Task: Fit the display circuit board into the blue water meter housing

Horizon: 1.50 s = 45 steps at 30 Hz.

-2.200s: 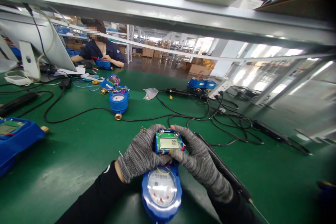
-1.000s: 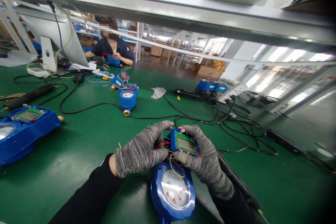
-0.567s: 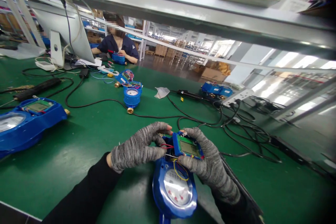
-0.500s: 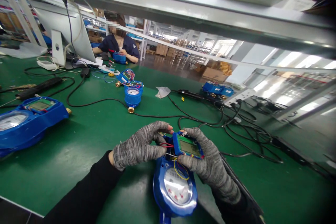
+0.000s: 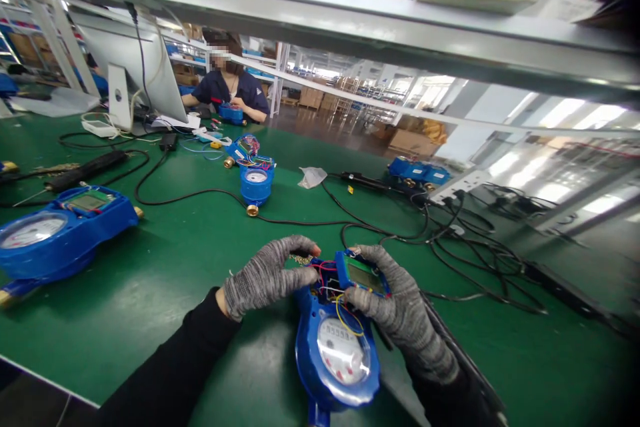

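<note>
On the green tabletop (image 5: 150, 260) at 6 o'clock, the gloved left hand (image 5: 263, 275) curls its fingers against the wires of a blue water meter (image 5: 336, 353), while the right hand (image 5: 400, 307) grips the meter's lifted display module (image 5: 363, 273).

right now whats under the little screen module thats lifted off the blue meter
Under the display module, held up by the right hand, red, yellow and white wires run into the blue meter. The left hand covers the cavity's left side.
</note>
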Available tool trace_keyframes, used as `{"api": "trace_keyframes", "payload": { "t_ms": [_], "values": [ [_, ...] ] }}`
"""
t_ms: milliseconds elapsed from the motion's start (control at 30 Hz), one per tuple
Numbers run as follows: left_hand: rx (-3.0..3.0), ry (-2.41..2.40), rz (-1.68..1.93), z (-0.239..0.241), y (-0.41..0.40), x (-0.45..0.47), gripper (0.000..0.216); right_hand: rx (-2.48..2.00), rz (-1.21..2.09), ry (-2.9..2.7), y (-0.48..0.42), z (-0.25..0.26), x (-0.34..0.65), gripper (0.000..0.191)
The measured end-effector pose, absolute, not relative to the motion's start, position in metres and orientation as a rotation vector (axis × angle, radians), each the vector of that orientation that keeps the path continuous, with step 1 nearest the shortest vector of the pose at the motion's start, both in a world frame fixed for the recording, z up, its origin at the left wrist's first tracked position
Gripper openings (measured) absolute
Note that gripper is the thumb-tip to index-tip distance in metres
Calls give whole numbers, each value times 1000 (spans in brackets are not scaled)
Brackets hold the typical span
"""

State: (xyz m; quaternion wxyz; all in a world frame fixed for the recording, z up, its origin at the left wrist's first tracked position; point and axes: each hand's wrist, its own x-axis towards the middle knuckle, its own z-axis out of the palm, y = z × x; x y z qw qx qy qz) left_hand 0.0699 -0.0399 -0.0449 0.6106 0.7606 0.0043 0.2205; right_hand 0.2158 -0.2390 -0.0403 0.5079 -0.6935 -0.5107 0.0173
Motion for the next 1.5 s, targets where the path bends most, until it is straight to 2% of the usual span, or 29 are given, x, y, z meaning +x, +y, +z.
{"api": "trace_keyframes", "payload": {
  "t_ms": [167,267,333,500,667,800,900,1000,1133,1167,1233,1300,1333,1433,1500],
  "values": [
    [2035,-27,947,-37,-56,52,35,-1659,7,-1247,-237,-42,217,51],
    [2299,52,1064,-37,-83,49,45,-1675,-7,-1252,-236,-41,217,52],
    [2383,166,1040,-41,-98,52,47,-1689,-8,-1241,-237,-40,216,53],
    [2455,318,779,-39,-107,63,21,-1682,-14,-1234,-237,-40,215,53],
    [2361,313,523,-25,-103,61,23,-1678,-64,-1258,-236,-42,215,52],
    [2415,296,600,-25,-107,60,31,-1681,-108,-1274,-234,-40,212,51],
    [2494,332,625,-27,-107,65,24,-1687,-118,-1274,-234,-39,211,50],
    [2566,418,661,-30,-106,73,25,-1685,-95,-1263,-234,-41,211,50],
    [2502,420,930,-40,-103,80,18,-1672,-68,-1261,-236,-48,212,52],
    [2473,417,1032,-42,-102,81,26,-1670,-69,-1265,-236,-49,213,52],
    [2415,411,1159,-47,-98,85,60,-1672,-94,-1277,-237,-52,213,53],
    [2364,389,1042,-50,-92,89,83,-1666,-136,-1301,-237,-52,213,52],
    [2331,363,890,-51,-88,91,85,-1662,-151,-1313,-237,-52,213,51],
    [2201,275,449,-47,-78,95,61,-1661,-166,-1341,-238,-50,213,50],
    [2172,264,356,-41,-75,97,49,-1673,-162,-1346,-239,-51,213,51]
  ]
}}
